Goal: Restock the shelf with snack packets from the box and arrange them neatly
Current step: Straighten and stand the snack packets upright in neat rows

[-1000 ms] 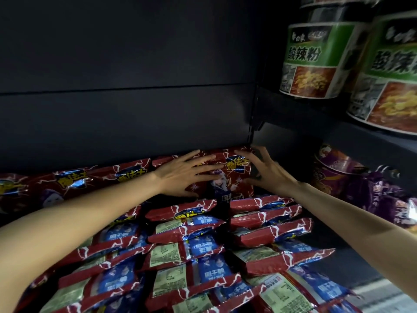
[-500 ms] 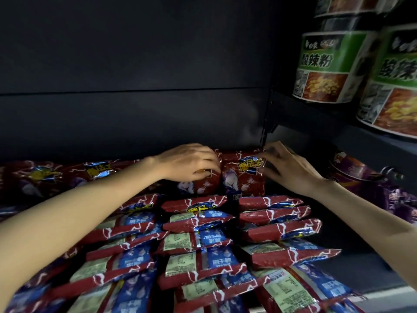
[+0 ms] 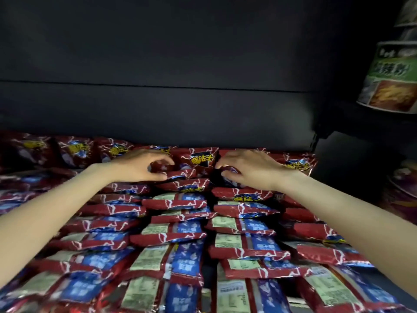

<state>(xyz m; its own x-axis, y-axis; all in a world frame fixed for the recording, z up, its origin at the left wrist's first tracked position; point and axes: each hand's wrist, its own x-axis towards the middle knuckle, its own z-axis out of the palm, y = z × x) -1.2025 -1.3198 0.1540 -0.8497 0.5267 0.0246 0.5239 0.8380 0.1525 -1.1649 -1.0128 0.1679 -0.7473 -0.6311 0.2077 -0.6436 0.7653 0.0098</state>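
Red and blue snack packets (image 3: 178,224) lie in overlapping rows across the dark shelf. A back row of red packets stands upright against the rear wall. My left hand (image 3: 140,164) reaches to that back row, its thumb and curled fingers pinching a red packet (image 3: 159,166). My right hand (image 3: 248,169) is beside it, fingers curled over the edge of another red packet (image 3: 228,171). One upright packet (image 3: 202,161) with yellow lettering stands between the two hands. No box is in view.
The shelf's dark rear wall (image 3: 158,114) rises just behind the back row. A shelf upright (image 3: 314,141) closes the right end. Beyond it stand green noodle cups (image 3: 392,86) on a higher shelf and purple packets (image 3: 404,190) lower down.
Both hands went from spread fingers to curled fingers on the back-row packets. They shifted left along the row, away from the shelf upright, and the view followed.
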